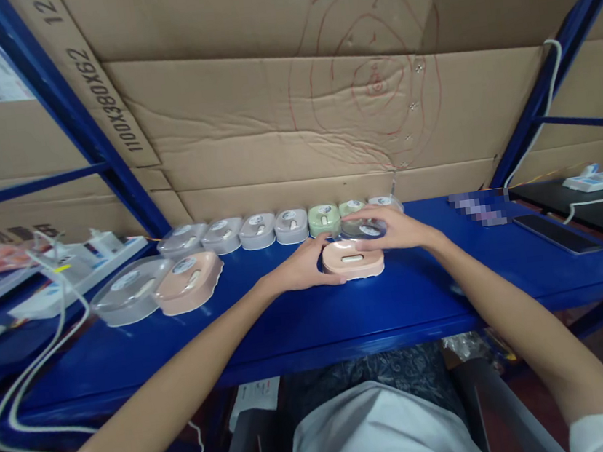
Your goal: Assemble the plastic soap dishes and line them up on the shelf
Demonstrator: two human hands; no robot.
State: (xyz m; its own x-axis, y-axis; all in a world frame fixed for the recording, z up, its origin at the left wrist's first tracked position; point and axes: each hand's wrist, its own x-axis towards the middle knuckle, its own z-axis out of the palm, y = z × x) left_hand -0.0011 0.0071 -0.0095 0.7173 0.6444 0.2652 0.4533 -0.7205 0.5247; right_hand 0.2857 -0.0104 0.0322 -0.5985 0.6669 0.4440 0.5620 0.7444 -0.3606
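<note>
Cardboard sheets wall off the back, and below them runs a blue shelf (301, 314) framed by blue posts. I'm looking down at both hands meeting near the middle of that shelf, on a pink box (352, 259). My left hand (301, 268) is curled against the box's left end, fingers wrapped partway round its side, holding it steady on the shelf. My right hand (393, 228) comes in from the other side with fingers spread flat and slightly bent, resting on a clear lid (363, 228) that sits on the back of the pink box; I can't tell if the lid is pinched or just pressed. Just behind the hands, a row of small boxes (258, 230) lines the back edge, grey ones, then a green box (324, 219) touching the line beside them. Off to the left lie a clear box (129, 291) and another pink box (190, 281), side by side and touching. Further left a white power strip (73, 272) trails cables. To the right, well apart, a dark phone (552, 233) lies flat.
</note>
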